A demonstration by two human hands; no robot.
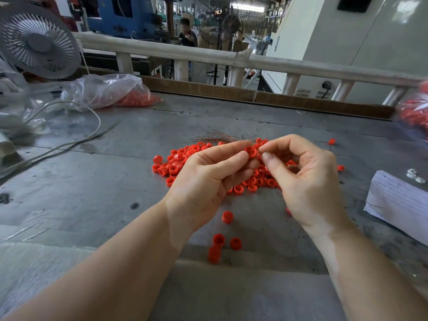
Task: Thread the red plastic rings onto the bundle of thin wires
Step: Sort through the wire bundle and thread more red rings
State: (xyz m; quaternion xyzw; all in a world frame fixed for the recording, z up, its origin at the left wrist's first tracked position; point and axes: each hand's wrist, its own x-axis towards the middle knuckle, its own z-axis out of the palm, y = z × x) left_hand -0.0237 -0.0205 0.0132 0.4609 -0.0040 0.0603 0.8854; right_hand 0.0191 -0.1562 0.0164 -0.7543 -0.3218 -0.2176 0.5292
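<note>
Far left: a fan (38, 39) and a clear plastic bag (104, 89) of spare red parts, both well away from the work. On the grey table (92, 177) a loose heap of red rings (178, 162) lies under and just left of the hands. The left hand (208, 179) has fingers curled, thumb and forefinger pinching one ring (250, 151) held up with its bore toward the right. The bundle of thin wires (217, 136) fans out on the table just behind the left fingertips (coppery strands, loose ends splayed). The right hand (308, 177) has fingers curled too, with thumb and forefinger tips closed together right beside the ring, apparently pinching a wire end; the strand itself is too thin to confirm. To do this step well, I judge: keep the ring steady with the bore open, not covered by the thumb; hold the wire close to its tip so that it doesn't bend; gather strays so that none catches on the rim; feed straight through, then slide the ring down. Far right: a sheet of paper (398, 200) and another bag of red parts (414, 114), blurred.
</note>
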